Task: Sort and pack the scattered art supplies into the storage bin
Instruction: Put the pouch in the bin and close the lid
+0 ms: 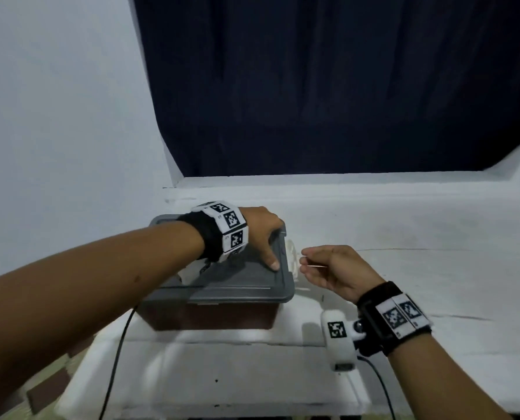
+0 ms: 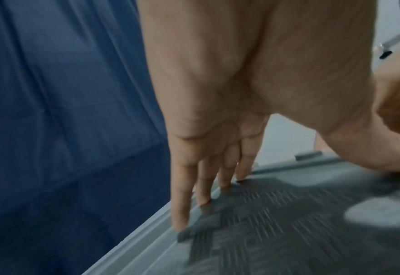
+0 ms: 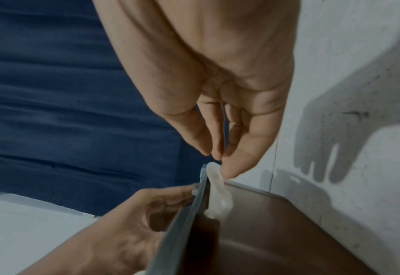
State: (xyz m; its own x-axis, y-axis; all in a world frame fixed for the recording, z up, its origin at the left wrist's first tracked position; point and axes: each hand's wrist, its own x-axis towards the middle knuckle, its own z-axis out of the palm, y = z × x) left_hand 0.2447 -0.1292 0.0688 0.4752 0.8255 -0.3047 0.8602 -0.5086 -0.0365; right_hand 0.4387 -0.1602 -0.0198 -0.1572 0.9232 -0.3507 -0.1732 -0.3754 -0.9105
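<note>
The storage bin (image 1: pixel 216 313) sits on the white bench (image 1: pixel 373 237), its grey lid (image 1: pixel 243 277) nearly seated. The left hand (image 1: pixel 260 234) presses the lid with straight fingers; the right hand (image 1: pixel 328 268) hovers loosely open beside a translucent latch (image 1: pixel 292 256). Best press evenly, then snap it. Contents are hidden.

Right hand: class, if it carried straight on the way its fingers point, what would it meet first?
Probably the white latch on the bin's side, just beyond the right hand; whether they touch is unclear.
</note>
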